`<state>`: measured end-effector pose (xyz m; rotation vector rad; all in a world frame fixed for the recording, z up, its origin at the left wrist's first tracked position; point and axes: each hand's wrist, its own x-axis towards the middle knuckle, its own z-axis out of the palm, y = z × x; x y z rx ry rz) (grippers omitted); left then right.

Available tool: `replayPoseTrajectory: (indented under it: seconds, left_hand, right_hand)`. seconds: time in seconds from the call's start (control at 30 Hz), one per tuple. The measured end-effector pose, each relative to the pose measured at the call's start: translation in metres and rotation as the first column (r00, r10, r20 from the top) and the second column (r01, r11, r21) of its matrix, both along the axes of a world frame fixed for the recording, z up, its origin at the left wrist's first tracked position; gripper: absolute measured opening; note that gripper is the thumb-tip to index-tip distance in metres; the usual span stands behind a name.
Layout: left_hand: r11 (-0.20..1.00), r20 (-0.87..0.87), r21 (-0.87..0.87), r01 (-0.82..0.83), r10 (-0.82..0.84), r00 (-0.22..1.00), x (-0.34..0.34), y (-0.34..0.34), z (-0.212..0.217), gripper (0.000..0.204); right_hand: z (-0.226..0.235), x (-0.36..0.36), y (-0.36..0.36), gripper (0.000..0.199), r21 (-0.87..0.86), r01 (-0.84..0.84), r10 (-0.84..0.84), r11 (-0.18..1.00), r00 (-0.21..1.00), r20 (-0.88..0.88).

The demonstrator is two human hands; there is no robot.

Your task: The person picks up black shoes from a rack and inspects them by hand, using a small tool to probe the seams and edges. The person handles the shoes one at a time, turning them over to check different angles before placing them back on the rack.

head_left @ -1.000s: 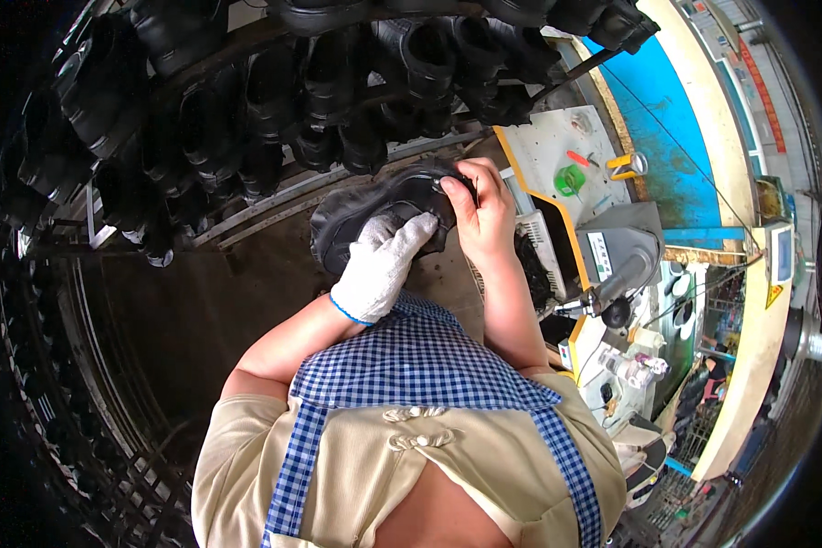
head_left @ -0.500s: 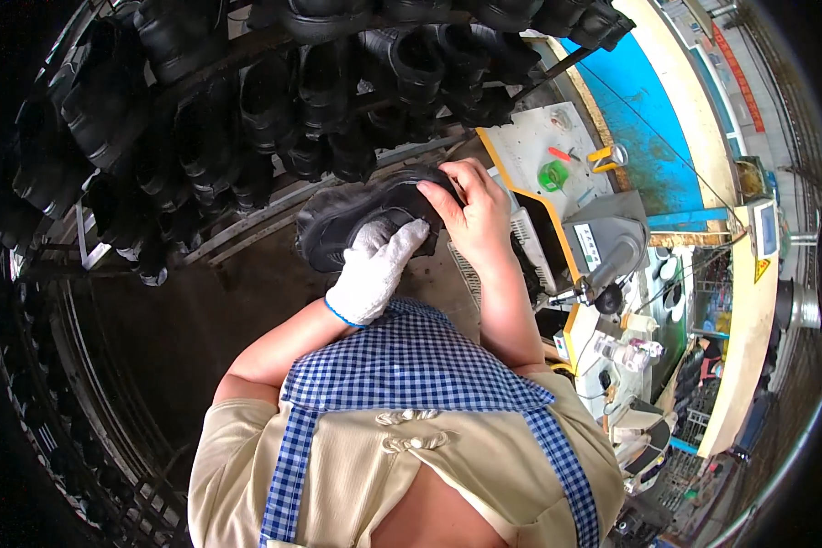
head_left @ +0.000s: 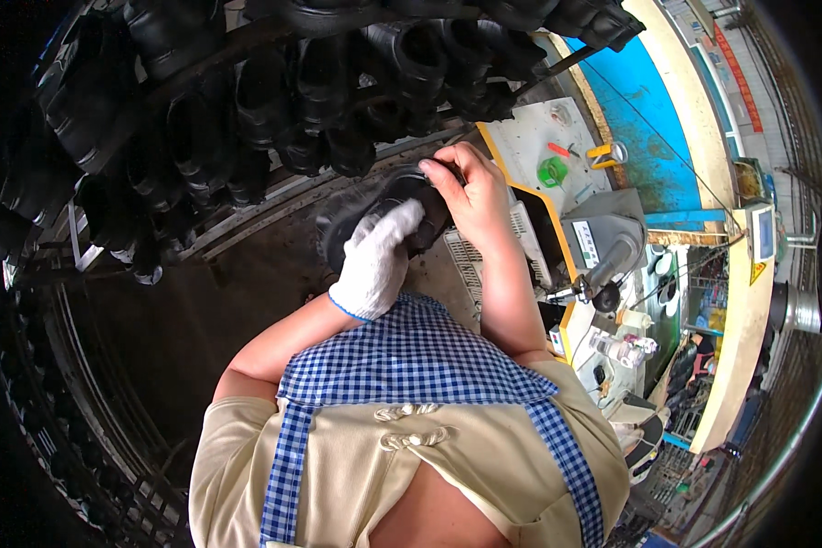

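A black shoe (head_left: pixel 342 222), its toe blurred by motion, is held between my two hands in front of the apron. My left hand (head_left: pixel 375 248), in a white knit glove with a blue cuff edge, grips the shoe's near side, with its thumb toward the opening. Bare, my right hand (head_left: pixel 471 194) closes on the heel end at the right, thumb and fingers pinching the rim. The gloved hand covers part of the shoe's near side and opening.
Racks of black shoes (head_left: pixel 321 78) hang close ahead and to the left. At right stand a white worktable (head_left: pixel 527 146), a green tape roll (head_left: pixel 552 172), a grey machine (head_left: pixel 607 228) and a white slatted basket (head_left: pixel 524 239). A blue panel (head_left: pixel 644 128) rises behind the table.
The shoe has turned and shifted slightly to the right, its toe now smeared. My gloved left hand has moved right and a little up along it; my right hand has edged upward.
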<state>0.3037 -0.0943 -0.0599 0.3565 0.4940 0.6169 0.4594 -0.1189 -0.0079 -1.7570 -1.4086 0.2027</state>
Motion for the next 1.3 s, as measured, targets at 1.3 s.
replayPoseTrajectory:
  seconds: [1.3]
  left_hand:
    - [0.997,0.037,0.023,0.068,-0.069,0.997,0.007,0.006,0.015,0.032]
  right_hand:
    - [0.015,0.015,-0.068,0.029,0.090,0.114,-0.115,0.989,0.993,0.006]
